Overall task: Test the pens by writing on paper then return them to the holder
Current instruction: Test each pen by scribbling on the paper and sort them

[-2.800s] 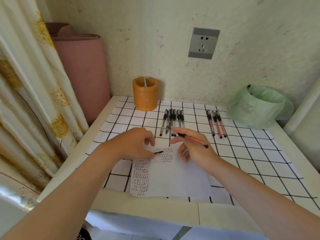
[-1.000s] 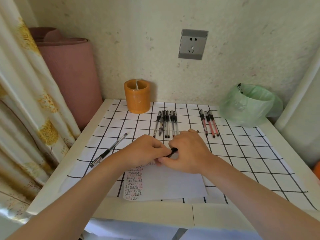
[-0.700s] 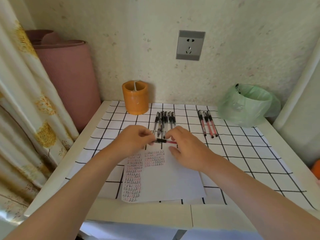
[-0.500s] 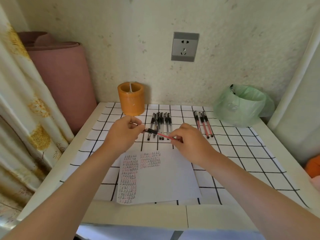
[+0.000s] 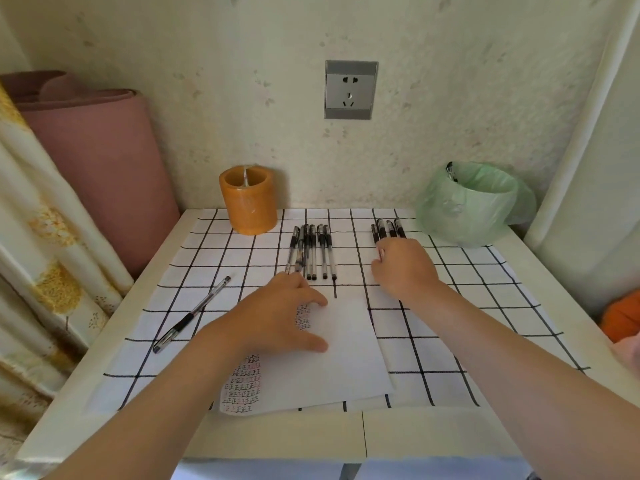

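Left hand (image 5: 277, 320) flat on paper (image 5: 346, 362), fingers spread; right hand (image 5: 405, 268) curled over pens (image 5: 388, 229) (can't tell if gripping).

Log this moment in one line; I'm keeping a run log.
left hand flat on paper | right hand over red pens, grip unclear | black pens in row | stray pen left of paper | holder at back

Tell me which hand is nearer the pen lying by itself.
Left. The left hand rests on the paper, just right of the lone pen. The right hand is much farther right, at the pens by the green bag.
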The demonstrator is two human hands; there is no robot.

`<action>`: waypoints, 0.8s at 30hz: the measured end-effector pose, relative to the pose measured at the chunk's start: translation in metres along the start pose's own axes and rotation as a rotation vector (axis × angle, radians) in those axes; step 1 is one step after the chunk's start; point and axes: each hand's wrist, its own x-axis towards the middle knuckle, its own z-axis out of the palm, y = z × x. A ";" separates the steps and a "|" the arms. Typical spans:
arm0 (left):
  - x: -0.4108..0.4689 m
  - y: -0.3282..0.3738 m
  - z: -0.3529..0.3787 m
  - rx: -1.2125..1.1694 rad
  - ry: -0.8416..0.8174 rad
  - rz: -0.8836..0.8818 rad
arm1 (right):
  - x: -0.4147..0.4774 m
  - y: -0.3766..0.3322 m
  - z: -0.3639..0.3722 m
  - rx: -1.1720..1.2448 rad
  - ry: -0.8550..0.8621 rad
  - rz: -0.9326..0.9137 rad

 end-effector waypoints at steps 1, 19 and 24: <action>0.000 -0.001 0.001 0.006 0.006 0.006 | 0.002 0.000 0.001 -0.034 -0.012 -0.009; -0.051 -0.042 -0.035 0.201 0.376 -0.354 | -0.035 -0.112 0.014 0.034 -0.173 -0.504; -0.084 -0.061 -0.043 0.263 0.244 -0.602 | -0.056 -0.145 0.032 0.002 -0.294 -0.628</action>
